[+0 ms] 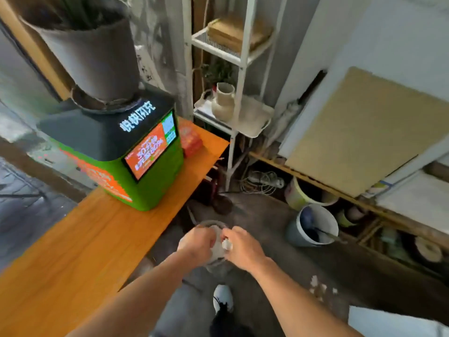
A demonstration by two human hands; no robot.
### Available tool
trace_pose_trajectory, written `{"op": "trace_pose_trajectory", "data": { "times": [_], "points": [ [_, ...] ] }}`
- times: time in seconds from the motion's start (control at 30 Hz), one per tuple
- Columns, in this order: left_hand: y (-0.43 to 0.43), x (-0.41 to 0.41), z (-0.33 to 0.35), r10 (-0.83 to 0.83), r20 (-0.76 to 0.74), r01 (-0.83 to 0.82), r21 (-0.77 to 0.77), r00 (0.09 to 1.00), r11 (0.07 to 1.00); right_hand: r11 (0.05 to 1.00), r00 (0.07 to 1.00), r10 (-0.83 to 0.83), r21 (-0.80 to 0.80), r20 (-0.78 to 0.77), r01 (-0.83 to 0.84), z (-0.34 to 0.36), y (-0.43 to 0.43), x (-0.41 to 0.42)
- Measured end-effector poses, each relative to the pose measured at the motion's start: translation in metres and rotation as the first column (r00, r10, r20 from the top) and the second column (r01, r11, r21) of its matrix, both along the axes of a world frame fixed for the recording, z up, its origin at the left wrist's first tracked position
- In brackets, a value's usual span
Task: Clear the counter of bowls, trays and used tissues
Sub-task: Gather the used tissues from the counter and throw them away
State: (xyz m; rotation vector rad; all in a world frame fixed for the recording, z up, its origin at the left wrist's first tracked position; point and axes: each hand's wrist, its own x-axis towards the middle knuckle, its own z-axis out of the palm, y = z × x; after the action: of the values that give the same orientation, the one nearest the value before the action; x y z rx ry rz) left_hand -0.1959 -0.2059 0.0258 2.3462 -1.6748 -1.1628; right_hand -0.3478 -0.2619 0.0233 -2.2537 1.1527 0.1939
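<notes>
Both my hands meet over a small round bin [211, 224] on the floor, just past the right edge of the orange counter [85, 239]. My left hand [198, 243] is closed around crumpled white tissue [217, 251]. My right hand [243, 246] pinches another wad of white tissue [227, 244] between its fingertips. The bin shows as a grey translucent rim beyond my hands and a curved wall below them; its inside is hidden by my hands.
A green and black kiosk with a screen [136, 152] stands on the counter, with a red box [192, 142] behind it. A white metal shelf [233, 93] holds a vase. A blue-grey bucket [313, 224] and tissue scraps [318, 285] lie on the floor. My shoe [223, 297] is below.
</notes>
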Motion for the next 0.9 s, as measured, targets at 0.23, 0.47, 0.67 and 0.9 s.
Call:
{"op": "trace_pose_trajectory", "data": {
  "times": [0.23,0.47,0.67,0.9],
  "points": [
    [-0.051,-0.014,-0.117,0.094,0.064,-0.101,0.113,0.994,0.988,1.000,0.998,-0.007,-0.005,-0.056,0.006,-0.118,-0.057,-0.008],
    [-0.072,-0.001,-0.240,0.186,0.107,-0.201,0.150,0.977,0.968,0.996,0.999,-0.004,0.086,-0.052,0.008,-0.242,-0.070,0.007],
    [-0.079,0.003,-0.349,0.118,0.144,-0.148,0.220,0.982,0.964,0.991,0.997,-0.031,0.129,-0.065,0.039,-0.338,-0.069,0.016],
    [-0.087,0.004,-0.458,0.261,0.186,-0.288,0.134,0.947,0.948,0.973,0.989,-0.132,0.182,-0.064,0.142,-0.432,-0.078,0.034]
  ]
}}
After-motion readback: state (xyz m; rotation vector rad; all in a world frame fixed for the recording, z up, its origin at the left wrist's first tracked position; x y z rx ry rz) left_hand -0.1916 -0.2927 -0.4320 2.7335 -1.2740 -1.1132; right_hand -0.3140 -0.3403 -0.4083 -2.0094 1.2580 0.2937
